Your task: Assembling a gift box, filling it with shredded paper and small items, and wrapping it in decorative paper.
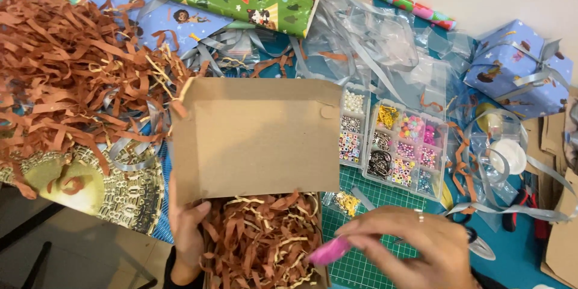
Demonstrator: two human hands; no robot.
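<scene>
**Pink item brought to the paper-filled box**

The step in hand looked like packing: a cardboard box (259, 205) sat open at the near edge of the table, its lid (256, 135) standing up and tilted back, and its lower half was filled with brown shredded paper (262, 244). The person's left hand (185, 229) steadied the box at its left wall, the thumb hooked over the rim and the other fingers hidden behind the cardboard, so how tightly they closed could not be told.

The right hand (415, 244) hovered just beside the box's right front corner, over the green cutting mat (361, 195). Its fingers (367, 235) were drawn together and pinched on 1 small pink item (330, 251), blurred and too soft in outline to identify. The pink item touched or overlapped the edge of the shredded paper.

As a judgement, the next move called for a short, gentle placement into the paper nest without pressing the filling flat, with the left hand keeping the box from sliding.

A clear bead organiser (394, 147) lay just right of the lid, and a loose heap of shredded paper (66, 72) lay to the left.
</scene>
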